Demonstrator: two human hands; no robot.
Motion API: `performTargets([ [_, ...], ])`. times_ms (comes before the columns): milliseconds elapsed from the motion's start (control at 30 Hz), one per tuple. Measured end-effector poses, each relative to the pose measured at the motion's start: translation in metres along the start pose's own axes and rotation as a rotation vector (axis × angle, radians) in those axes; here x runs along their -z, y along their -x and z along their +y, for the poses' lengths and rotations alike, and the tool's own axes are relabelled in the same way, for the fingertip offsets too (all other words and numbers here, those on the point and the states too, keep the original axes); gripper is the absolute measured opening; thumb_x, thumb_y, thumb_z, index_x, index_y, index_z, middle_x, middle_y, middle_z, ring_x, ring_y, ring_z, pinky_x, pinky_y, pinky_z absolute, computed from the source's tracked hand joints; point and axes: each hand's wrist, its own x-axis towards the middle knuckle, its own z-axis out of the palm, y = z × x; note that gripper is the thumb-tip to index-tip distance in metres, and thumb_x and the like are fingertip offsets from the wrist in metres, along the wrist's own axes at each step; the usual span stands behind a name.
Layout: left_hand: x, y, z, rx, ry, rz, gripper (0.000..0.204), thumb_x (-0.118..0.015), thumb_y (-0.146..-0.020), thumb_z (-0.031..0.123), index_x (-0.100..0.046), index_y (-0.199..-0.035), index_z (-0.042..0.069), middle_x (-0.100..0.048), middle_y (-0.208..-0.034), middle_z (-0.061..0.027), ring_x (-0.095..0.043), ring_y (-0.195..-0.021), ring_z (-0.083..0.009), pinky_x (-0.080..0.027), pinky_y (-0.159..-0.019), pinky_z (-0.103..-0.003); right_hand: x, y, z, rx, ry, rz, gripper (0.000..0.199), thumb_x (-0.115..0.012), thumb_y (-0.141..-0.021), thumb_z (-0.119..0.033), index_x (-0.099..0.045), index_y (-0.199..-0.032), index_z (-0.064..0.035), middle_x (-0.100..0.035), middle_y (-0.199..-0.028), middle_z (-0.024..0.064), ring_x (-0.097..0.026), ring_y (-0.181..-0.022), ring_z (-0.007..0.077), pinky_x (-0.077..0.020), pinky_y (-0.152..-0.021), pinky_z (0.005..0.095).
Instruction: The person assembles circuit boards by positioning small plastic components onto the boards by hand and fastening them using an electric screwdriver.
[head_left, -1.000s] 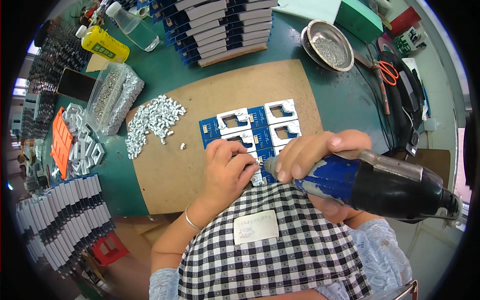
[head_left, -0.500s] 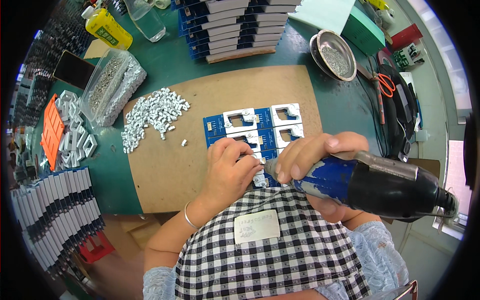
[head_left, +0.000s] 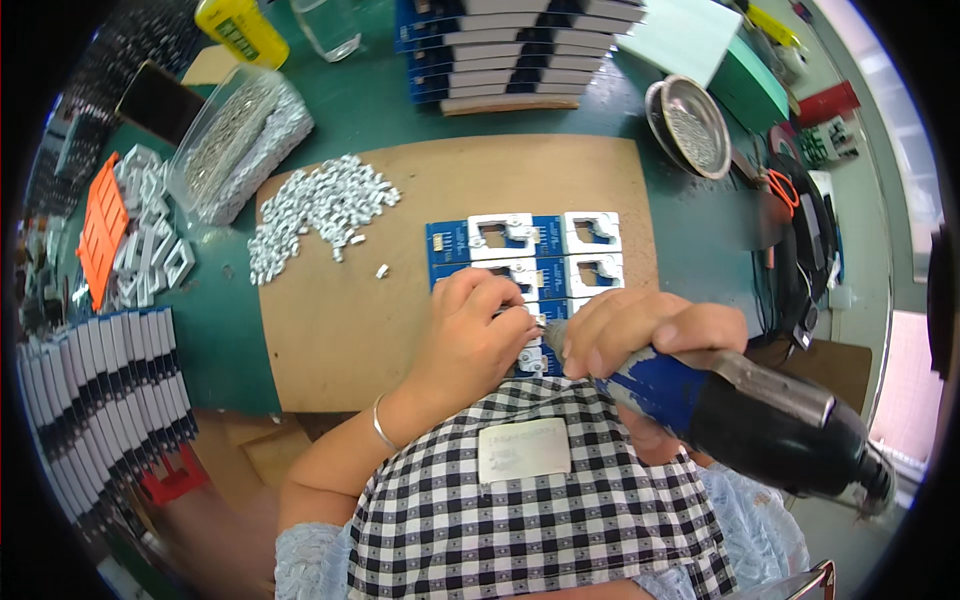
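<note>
My right hand (head_left: 655, 328) is wrapped round a blue and black power screwdriver (head_left: 735, 410), which lies aslant with its tip pointing left. The tip meets a white plastic piece on the nearest row of blue circuit boards (head_left: 447, 243). Beside that tip, the fingers of my left hand (head_left: 468, 330) are pinched together; whatever is between them is hidden. White plastic frames (head_left: 500, 221) with square openings sit on the boards in two columns. My hands and the tool cover part of the near boards.
Small white plastic parts (head_left: 325, 205) are heaped on the brown work board (head_left: 340, 340). A clear tub (head_left: 205, 190) of tiny metal pieces stands at the left, near an orange tray (head_left: 103, 235). Stacked boards (head_left: 530, 60) rise at the back; metal bowls (head_left: 698, 125) stand right.
The whole view has shifted slightly, so the boards appear further right. The screwdriver's rear end has dropped lower. Both hands stay at the near boards, with the tip close to the left fingers.
</note>
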Motion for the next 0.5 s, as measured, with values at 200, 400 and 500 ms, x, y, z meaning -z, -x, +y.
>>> performTargets([
  [200, -0.001, -0.001, -0.001, -0.012, 0.009, 0.013, 0.015, -0.073, -0.07, 0.013, -0.06, -0.075, 0.009, -0.056, -0.094, -0.003, -0.051, -0.098, -0.0252, -0.04, -0.083, -0.041, -0.009, -0.003, -0.007, -0.102, 0.014, 0.03, 0.057, -0.072, -0.086, -0.035, -0.034, -0.12, -0.0089, -0.058, -0.085, 0.0127, -0.062, -0.071, 0.0277, -0.0507, -0.064, 0.0426],
  [400, -0.001, 0.003, -0.001, -0.017, 0.012, 0.035, 0.014, -0.074, -0.069, 0.014, -0.061, -0.075, 0.009, -0.056, -0.094, -0.0029, -0.05, -0.099, -0.0254, -0.039, -0.085, -0.042, -0.006, -0.003, 0.008, -0.105, -0.136, 0.074, 0.058, -0.075, -0.084, -0.028, -0.036, -0.121, -0.0058, -0.058, -0.086, 0.0151, -0.061, -0.073, 0.0261, -0.0512, -0.068, 0.0405],
  [500, 0.004, 0.006, 0.0, 0.009, 0.0, 0.038, 0.02, -0.078, -0.066, 0.011, -0.065, -0.081, 0.009, -0.056, -0.096, -0.003, -0.051, -0.099, -0.0275, -0.04, -0.085, -0.042, -0.006, -0.005, 0.009, -0.217, -0.253, 0.26, 0.053, -0.073, -0.086, -0.029, -0.037, -0.121, -0.0095, -0.057, -0.082, 0.0119, -0.061, -0.071, 0.0248, -0.0522, -0.068, 0.0401],
])
